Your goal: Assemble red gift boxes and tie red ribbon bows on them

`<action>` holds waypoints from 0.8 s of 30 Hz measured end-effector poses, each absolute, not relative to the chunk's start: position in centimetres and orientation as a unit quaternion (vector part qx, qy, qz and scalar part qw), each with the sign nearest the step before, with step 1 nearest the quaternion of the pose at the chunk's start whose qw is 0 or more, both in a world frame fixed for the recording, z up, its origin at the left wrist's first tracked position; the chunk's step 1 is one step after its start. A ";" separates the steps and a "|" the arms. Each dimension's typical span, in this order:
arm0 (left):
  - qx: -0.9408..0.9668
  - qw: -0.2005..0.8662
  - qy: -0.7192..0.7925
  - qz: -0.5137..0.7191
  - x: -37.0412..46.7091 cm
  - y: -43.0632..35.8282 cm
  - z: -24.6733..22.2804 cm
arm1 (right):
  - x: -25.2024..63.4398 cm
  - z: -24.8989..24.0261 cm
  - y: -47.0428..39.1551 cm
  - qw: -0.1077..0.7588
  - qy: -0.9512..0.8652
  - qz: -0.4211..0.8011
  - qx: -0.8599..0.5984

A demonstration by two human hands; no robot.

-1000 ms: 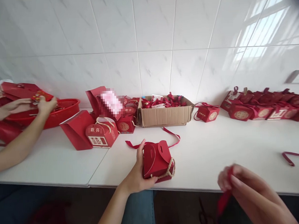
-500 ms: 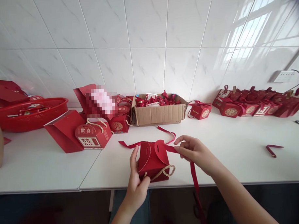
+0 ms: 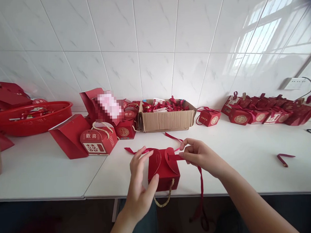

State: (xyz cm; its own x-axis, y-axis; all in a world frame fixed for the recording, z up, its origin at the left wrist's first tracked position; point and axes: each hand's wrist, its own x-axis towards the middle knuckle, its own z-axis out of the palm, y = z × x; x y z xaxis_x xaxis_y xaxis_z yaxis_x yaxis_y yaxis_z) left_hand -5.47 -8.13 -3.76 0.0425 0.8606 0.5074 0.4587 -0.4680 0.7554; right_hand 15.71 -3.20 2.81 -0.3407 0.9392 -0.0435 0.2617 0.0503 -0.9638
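Note:
A red gift box (image 3: 164, 179) with a gold rope handle (image 3: 164, 202) stands at the table's front edge, its two rounded, slotted top flaps folded inward. My left hand (image 3: 141, 185) is at the box's left side, fingers spread and thumb near the front face. My right hand (image 3: 195, 152) pinches a red ribbon (image 3: 176, 157) just right of the box. The ribbon runs to the slot of the right flap, and a long end hangs down over the table edge. Another ribbon length lies behind the box and sticks out at its left.
An open cardboard box (image 3: 168, 121) of ribbons stands by the wall. Red gift boxes (image 3: 96, 140) and a red basin (image 3: 33, 122) are at the left. One tied box (image 3: 209, 118) and a row of boxes (image 3: 260, 114) stand at the right, with a folded ribbon (image 3: 284, 159) nearer the front.
My left hand has loosened from the box and spread its fingers. The box looks turned slightly, and its rope handle now hangs down in front. My right hand still pinches the ribbon.

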 end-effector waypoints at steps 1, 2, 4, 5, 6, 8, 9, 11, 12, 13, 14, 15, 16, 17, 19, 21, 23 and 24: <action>0.709 0.180 0.486 0.478 -5.4 -7.7 -3.0 | 15.5 2.9 -3.1 0.333 -0.645 0.506 -0.466; 0.723 0.162 0.498 0.450 -5.2 -7.2 -2.3 | 15.4 3.0 -2.9 0.330 -0.648 0.505 -0.464; 0.745 0.129 0.521 0.396 -4.8 -6.3 -1.3 | 15.0 3.0 -2.5 0.322 -0.659 0.499 -0.462; 0.754 0.114 0.528 0.374 -4.6 -6.0 -0.9 | 14.9 2.9 -2.3 0.318 -0.666 0.493 -0.461; 0.760 0.100 0.533 0.357 -4.4 -5.6 -0.7 | 14.7 2.7 -2.1 0.313 -0.673 0.486 -0.461; 0.769 0.080 0.539 0.334 -4.1 -5.1 -0.4 | 14.3 2.3 -1.7 0.309 -0.682 0.474 -0.463; 0.771 0.072 0.542 0.328 -4.0 -4.9 -0.4 | 14.1 2.1 -1.6 0.308 -0.685 0.471 -0.463; 0.772 0.060 0.545 0.323 -3.8 -4.6 -0.4 | 13.7 1.8 -1.5 0.307 -0.689 0.469 -0.460; 0.771 0.055 0.546 0.324 -3.7 -4.5 -0.4 | 13.5 1.6 -1.5 0.307 -0.692 0.466 -0.457; 0.769 0.051 0.547 0.328 -3.7 -4.4 -0.3 | 13.4 1.5 -1.5 0.309 -0.698 0.459 -0.455; 0.767 0.048 0.545 0.336 -3.7 -4.3 -0.3 | 13.3 1.4 -1.5 0.311 -0.704 0.446 -0.455; 0.765 0.046 0.541 0.347 -3.7 -4.2 -0.2 | 13.4 1.3 -1.5 0.313 -0.712 0.430 -0.458; 0.763 0.046 0.534 0.361 -3.7 -4.1 -0.2 | 13.4 1.2 -1.5 0.317 -0.720 0.409 -0.463; 0.761 0.049 0.525 0.377 -3.7 -4.1 -0.1 | 13.6 1.2 -1.5 0.323 -0.727 0.385 -0.469; 0.754 0.056 0.508 0.413 -3.7 -4.1 0.0 | 13.9 1.2 -1.5 0.338 -0.738 0.337 -0.477; 0.742 0.060 0.494 0.450 -3.6 -4.0 0.2 | 14.0 1.4 -1.5 0.351 -0.750 0.318 -0.462; 0.729 0.050 0.482 0.484 -3.6 -4.0 0.4 | 13.9 1.9 -1.5 0.344 -0.767 0.343 -0.420; 0.722 0.041 0.478 0.498 -3.5 -4.0 0.6 | 13.7 2.1 -1.4 0.339 -0.772 0.363 -0.396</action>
